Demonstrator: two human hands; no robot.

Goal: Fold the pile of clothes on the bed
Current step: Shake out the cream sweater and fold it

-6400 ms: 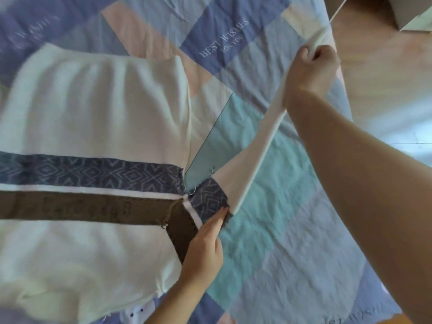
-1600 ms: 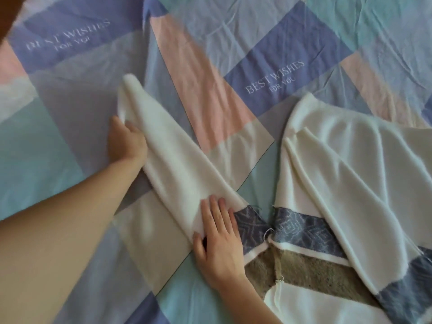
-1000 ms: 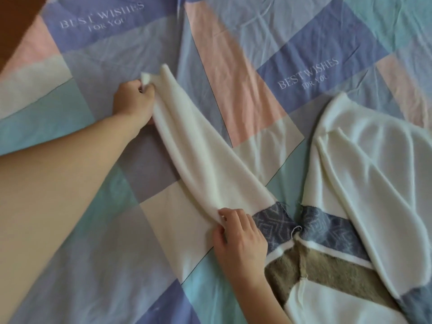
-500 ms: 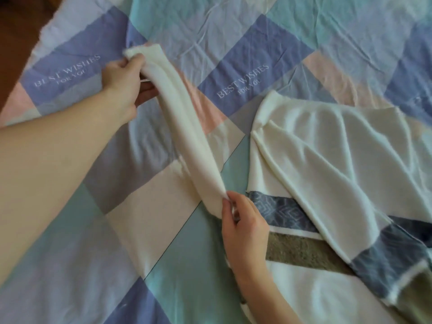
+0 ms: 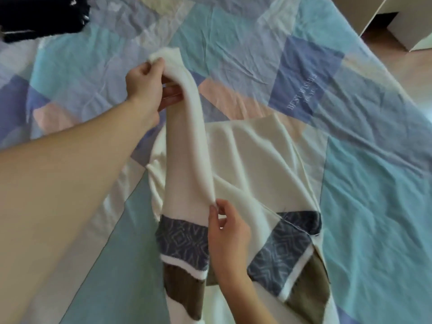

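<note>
Dark clothing (image 5: 35,17) at top-left corner — cut off by the frame, type unreadable. Sweater (image 5: 257,164) runs off the bottom edge; hem unseen. Left hand (image 5: 145,87) fingers partly hidden behind the sleeve (image 5: 187,141) (cuff bunched). Bedspread (image 5: 350,160) lettering blurred. Pale furniture (image 5: 411,22) cropped top-right.

The left arm (image 5: 70,164) is stretched forward from the lower left edge of the head view, bare to the wrist. The left hand (image 5: 146,86) is raised at the far end of it, fingers curled and thumb closed over them, and cloth is gripped there. The right forearm (image 5: 245,298) is brought up from the bottom edge, nearer the body. The right hand (image 5: 228,232) is held lower than the left, back toward the camera, and cloth is pinched between its thumb and forefinger; the other fingers are loosely bent. The two hands are kept well apart.
</note>
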